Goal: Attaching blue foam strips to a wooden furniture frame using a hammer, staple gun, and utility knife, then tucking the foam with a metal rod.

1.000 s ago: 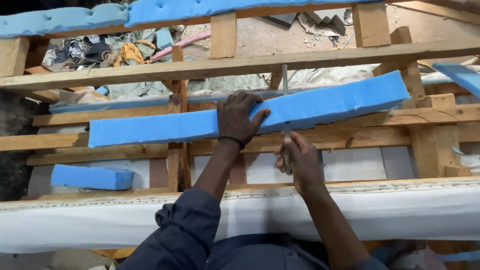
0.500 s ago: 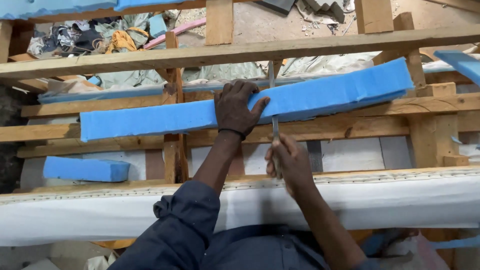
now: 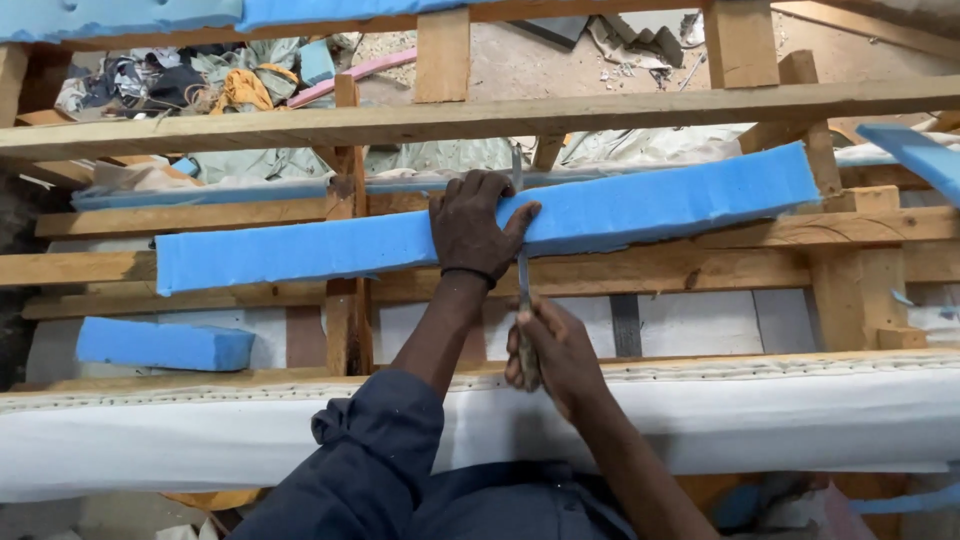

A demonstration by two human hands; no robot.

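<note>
A person in a dark blue sleeve (image 3: 375,450) leans over a white padded edge (image 3: 800,420) of a bare wooden frame (image 3: 600,115), working on a long strip of blue foam (image 3: 660,205). Nearest the camera, the right hand (image 3: 555,355) is closed tight around the handle of a thin blade (image 3: 521,275), its fingers fully wrapped, the metal running up from the fist to the foam and showing again just above the strip. Beyond it, the left hand (image 3: 478,225) lies flat with fingers spread over the foam strip, pressing it down on a wooden rail (image 3: 700,265) rather than gripping it.

The strip lies across the frame's middle rails, reaching from left of a wooden post (image 3: 348,300) to a post at the right. The blade stands in the strip just beside the left hand, so the cut appears under way and not finished: the foam reads as one piece on both sides of the blade, though how deep the blade has gone cannot be told.

A short blue foam block (image 3: 165,343) lies lower left inside the frame, and another blue piece (image 3: 915,150) shows at the right edge. Farther off, more blue foam (image 3: 120,15) covers the top rail. No boxes or bins are in view; behind the frame, loose cloth scraps (image 3: 200,80) lie heaped on the floor.
</note>
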